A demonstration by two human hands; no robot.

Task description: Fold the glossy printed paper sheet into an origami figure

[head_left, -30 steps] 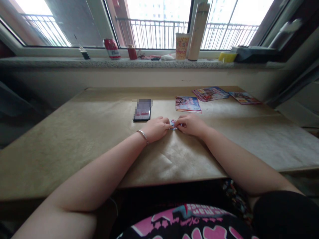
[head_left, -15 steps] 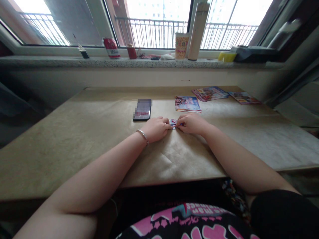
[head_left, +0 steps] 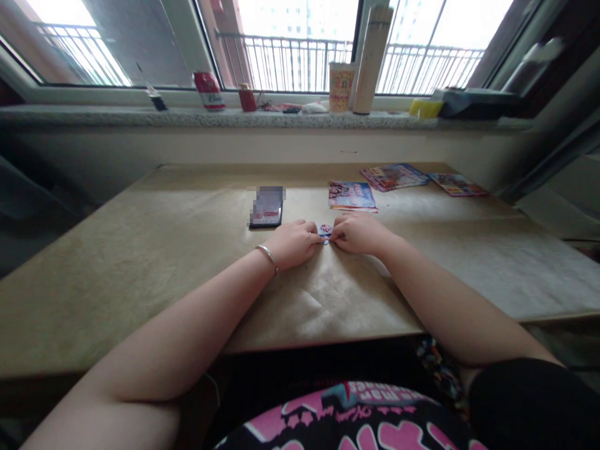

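Observation:
A small piece of printed paper [head_left: 325, 229], pale with a red-and-white round mark and blue parts, lies on the table between my hands. My left hand [head_left: 296, 242], with a silver bangle at the wrist, pinches its left edge. From the other side my right hand [head_left: 359, 232] pinches the right edge, fingers curled in. Both hands rest low on the tabletop, and the fingers hide much of the paper. Just behind them lies a stack of colourful printed sheets [head_left: 352, 195]. A dark phone [head_left: 267, 207] lies flat beyond my left hand.
More printed sheets lie in a fanned pile [head_left: 394, 177] and another pile [head_left: 458, 184] at the back right of the tan-covered table [head_left: 140, 250]. On the windowsill [head_left: 182, 119] stand a red can [head_left: 209, 91], a paper cup [head_left: 340, 87] and a tall cylinder [head_left: 372, 59].
Almost nothing differs. My fingers stay on the small paper with only a tiny shift, and the whole view has moved very slightly.

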